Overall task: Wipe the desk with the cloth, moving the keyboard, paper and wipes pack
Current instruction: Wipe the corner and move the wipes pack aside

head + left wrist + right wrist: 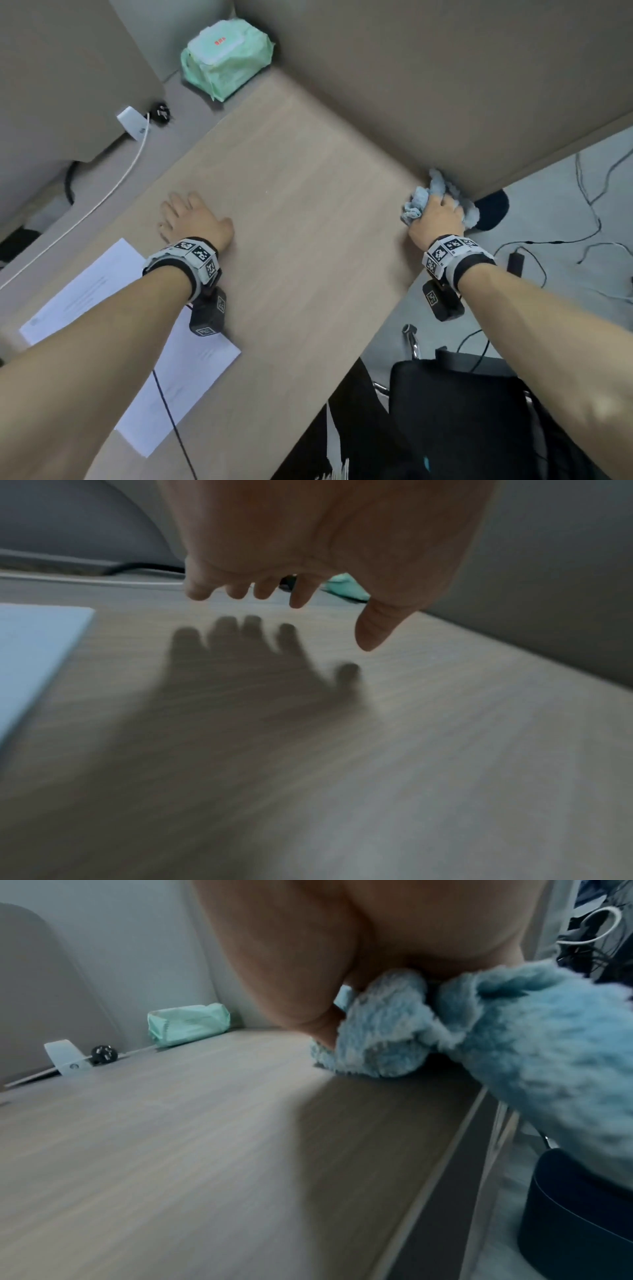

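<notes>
One hand, the right, squeezes the cloth at the desk's right edge, wiping. Left hand hovers flat, fingers loose, holding nothing. Next, I think, wipe toward the pack at upper left.

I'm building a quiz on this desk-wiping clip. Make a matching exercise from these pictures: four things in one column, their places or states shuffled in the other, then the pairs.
Things:
1. cloth
2. wipes pack
3. paper
4. left hand

Places or states:
A. in the desk's far corner
B. open, above the bare wood, holding nothing
C. bunched in the right hand at the desk's right edge
D. flat on the near left of the desk, under the left forearm

Pairs: 1-C, 2-A, 3-D, 4-B
</notes>
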{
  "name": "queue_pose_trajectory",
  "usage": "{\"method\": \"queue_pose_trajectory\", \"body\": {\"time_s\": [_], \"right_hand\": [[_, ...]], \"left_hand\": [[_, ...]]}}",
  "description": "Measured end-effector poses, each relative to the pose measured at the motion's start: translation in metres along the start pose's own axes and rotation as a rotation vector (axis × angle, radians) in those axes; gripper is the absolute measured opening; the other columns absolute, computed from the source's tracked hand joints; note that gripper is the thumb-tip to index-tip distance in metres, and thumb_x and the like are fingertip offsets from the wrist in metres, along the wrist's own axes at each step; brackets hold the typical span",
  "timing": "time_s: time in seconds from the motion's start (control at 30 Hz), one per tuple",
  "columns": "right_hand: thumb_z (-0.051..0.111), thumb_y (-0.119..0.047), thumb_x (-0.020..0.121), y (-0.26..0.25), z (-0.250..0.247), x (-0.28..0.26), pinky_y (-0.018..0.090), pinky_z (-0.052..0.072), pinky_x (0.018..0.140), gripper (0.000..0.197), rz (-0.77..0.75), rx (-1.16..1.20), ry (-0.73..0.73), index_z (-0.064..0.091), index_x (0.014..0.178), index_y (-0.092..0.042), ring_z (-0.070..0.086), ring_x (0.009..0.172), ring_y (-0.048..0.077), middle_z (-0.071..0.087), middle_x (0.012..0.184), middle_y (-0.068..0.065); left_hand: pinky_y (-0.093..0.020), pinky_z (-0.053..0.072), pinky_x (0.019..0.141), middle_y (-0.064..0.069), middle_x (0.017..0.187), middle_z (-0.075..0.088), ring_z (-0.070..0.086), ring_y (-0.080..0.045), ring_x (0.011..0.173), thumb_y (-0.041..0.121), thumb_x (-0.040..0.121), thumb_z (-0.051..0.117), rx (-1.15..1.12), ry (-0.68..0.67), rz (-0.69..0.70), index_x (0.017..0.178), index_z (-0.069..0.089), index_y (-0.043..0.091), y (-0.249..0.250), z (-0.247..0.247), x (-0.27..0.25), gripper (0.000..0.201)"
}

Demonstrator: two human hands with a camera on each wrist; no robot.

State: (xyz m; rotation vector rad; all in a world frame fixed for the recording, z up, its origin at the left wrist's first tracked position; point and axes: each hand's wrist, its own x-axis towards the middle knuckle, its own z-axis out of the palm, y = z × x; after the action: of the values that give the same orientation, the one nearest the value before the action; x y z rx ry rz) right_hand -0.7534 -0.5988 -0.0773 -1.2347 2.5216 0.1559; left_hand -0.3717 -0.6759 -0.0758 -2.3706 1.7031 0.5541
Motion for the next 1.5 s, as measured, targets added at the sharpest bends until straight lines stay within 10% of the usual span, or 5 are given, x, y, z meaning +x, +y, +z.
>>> {"method": "queue_pose_trajectory", "body": {"time_s": [0.27,0.57,1.0,1.5], "right_hand": [[0.053,-0.017,0.085,-0.023,0.005,-0.020,0.047,0.037,0.099,0.050,-0.460,0.022,0.029,0.047,0.135,-0.012,0.041,0.117,0.039,0.044,0.135,0.013],[0.060,-0.031,0.086,0.033,-0.021,-0.012,0.047,0.041,0.098,0.064,0.005,-0.036,0.000,0.036,0.143,-0.017,0.044,0.123,0.038,0.049,0.133,0.016],[0.053,-0.016,0.083,-0.179,-0.040,0.022,0.049,0.040,0.098,0.037,-0.717,0.167,0.035,0.056,0.120,-0.014,0.045,0.112,0.037,0.054,0.124,0.011],[0.056,-0.017,0.087,-0.293,-0.052,0.135,0.047,0.044,0.094,0.042,-0.754,0.195,-0.049,0.051,0.128,-0.012,0.043,0.119,0.040,0.047,0.137,0.013]], "left_hand": [[-0.052,0.026,0.113,-0.011,0.163,0.009,0.010,-0.033,0.148,0.057,0.085,0.053,0.029,-0.096,0.154,0.149,0.025,0.012,0.031,0.015,-0.013,0.083],[-0.051,0.029,0.113,-0.009,0.163,0.010,0.010,-0.033,0.148,0.065,0.080,0.047,0.055,-0.080,0.174,0.149,0.024,0.014,0.030,0.020,-0.015,0.089],[-0.048,0.041,0.104,-0.017,0.140,0.045,0.043,-0.040,0.127,0.056,0.084,0.057,-0.170,-0.092,0.102,0.142,0.034,0.013,0.025,-0.021,0.012,0.075],[-0.038,0.029,0.116,-0.011,0.150,0.036,0.033,-0.029,0.139,0.043,0.076,0.076,-0.435,0.189,0.081,0.149,0.027,0.009,0.105,-0.083,0.144,0.094]]}}
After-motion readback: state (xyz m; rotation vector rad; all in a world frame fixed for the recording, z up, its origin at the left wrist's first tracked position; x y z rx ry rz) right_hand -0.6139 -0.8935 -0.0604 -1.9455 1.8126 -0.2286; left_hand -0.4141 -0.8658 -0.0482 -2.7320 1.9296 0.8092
